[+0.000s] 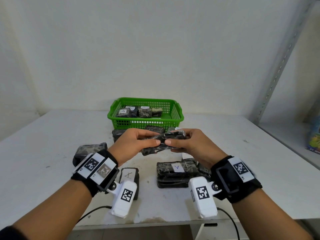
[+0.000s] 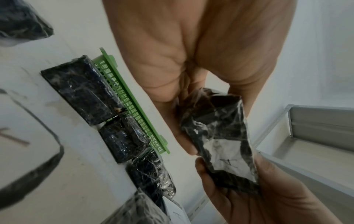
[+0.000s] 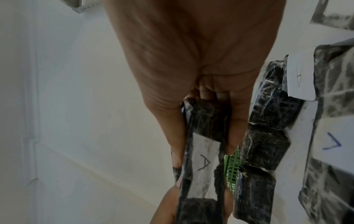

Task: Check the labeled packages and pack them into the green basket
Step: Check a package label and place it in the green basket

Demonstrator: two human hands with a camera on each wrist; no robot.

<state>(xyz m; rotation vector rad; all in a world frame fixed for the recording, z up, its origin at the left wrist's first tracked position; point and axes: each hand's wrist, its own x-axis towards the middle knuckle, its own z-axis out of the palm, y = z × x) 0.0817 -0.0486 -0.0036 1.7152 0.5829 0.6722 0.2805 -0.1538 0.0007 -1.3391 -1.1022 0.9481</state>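
Both hands hold one black, film-wrapped package [image 1: 163, 142] above the table, in front of the green basket [image 1: 178, 113]. My left hand [image 1: 138, 142] grips its left end, my right hand [image 1: 187, 142] its right end, thumbs meeting on top. Its white label marked "A" faces away from the head camera; it shows on the package [image 2: 220, 145] in the left wrist view and on the package [image 3: 204, 163] in the right wrist view. The basket holds several wrapped packages [image 1: 124, 112], some labelled "A".
More wrapped packages lie on the white table [image 1: 251, 161]: one labelled "A" [image 1: 176, 172] near right, one labelled "A" [image 1: 129, 177] near left, one [image 1: 90, 150] by my left wrist, several [image 1: 155, 129] against the basket's front. A metal shelf [image 1: 285, 132] stands at right.
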